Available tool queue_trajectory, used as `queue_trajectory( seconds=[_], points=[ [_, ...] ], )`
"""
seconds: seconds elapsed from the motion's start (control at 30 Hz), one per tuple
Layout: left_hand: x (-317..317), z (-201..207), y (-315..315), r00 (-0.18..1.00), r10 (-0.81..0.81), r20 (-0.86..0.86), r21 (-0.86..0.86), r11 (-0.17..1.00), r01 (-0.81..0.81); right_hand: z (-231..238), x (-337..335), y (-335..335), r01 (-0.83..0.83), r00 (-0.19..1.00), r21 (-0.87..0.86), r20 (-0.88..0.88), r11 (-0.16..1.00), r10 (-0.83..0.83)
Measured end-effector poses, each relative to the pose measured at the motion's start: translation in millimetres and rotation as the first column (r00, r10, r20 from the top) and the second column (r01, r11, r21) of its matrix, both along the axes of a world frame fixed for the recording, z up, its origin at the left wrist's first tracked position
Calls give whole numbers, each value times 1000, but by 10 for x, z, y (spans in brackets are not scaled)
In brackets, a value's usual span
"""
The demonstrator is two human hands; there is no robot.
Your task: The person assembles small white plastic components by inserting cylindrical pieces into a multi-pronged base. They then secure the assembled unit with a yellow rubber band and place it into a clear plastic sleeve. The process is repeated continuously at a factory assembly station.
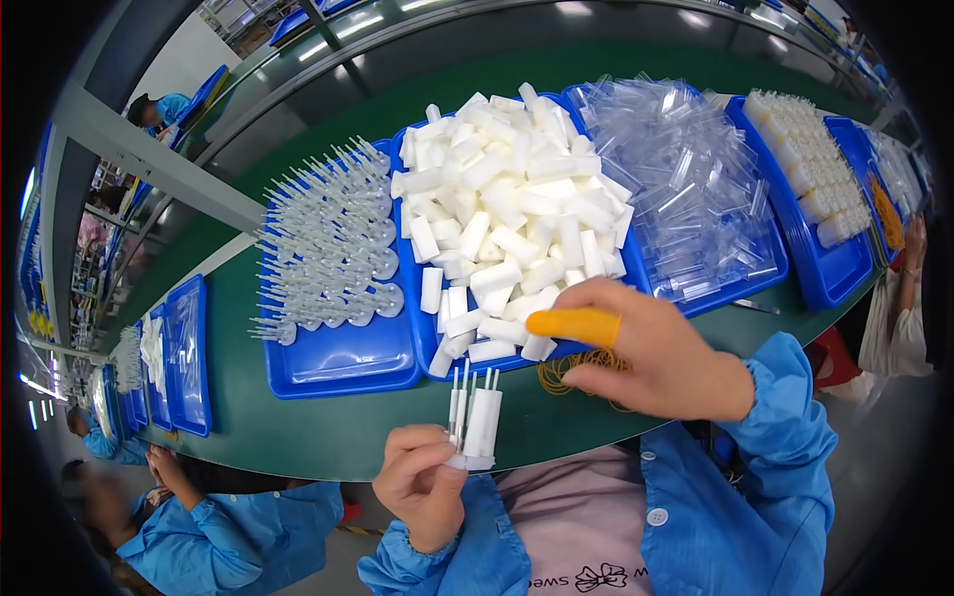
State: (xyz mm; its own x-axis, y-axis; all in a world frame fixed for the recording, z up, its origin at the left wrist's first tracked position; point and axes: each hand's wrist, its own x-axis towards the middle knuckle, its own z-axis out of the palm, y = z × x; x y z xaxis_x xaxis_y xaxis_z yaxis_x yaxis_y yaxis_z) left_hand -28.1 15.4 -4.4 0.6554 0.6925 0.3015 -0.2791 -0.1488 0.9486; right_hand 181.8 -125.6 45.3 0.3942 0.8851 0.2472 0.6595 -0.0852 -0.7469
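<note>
My left hand (425, 482) pinches a small clear-based part with thin upright prongs (460, 407) by its bottom. A white foam block (484, 422) sits on some of the prongs, while others beside it are bare. My right hand (651, 348), with a yellow finger cot (576, 326) on the index finger, hovers at the near edge of a heaped pile of white foam blocks (502, 209). Its thumb and index finger are apart, with nothing seen between them. Yellow rubber bands (586, 375) lie on the table, partly hidden under that hand.
Left of the foam, a blue tray (343, 368) bears rows of pronged parts (328, 238). To the right are clear plastic sleeves (686, 179) in a tray, then a tray of packed whitish parts (810, 164). Other people (199, 526) sit along the green table (298, 437).
</note>
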Motion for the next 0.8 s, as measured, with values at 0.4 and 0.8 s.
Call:
queue_trajectory(
  seconds=[0.4, 0.8],
  points=[
    [6, -16, 47, 1000, -14, -16, -37, 999, 13, -189, 96, 36, 39, 954, -25, 297, 999, -30],
    [187, 154, -20, 948, -279, -154, 331, 890, 315, -12, 312, -131, -102, 645, -51, -764, 993, 27]
  ],
)
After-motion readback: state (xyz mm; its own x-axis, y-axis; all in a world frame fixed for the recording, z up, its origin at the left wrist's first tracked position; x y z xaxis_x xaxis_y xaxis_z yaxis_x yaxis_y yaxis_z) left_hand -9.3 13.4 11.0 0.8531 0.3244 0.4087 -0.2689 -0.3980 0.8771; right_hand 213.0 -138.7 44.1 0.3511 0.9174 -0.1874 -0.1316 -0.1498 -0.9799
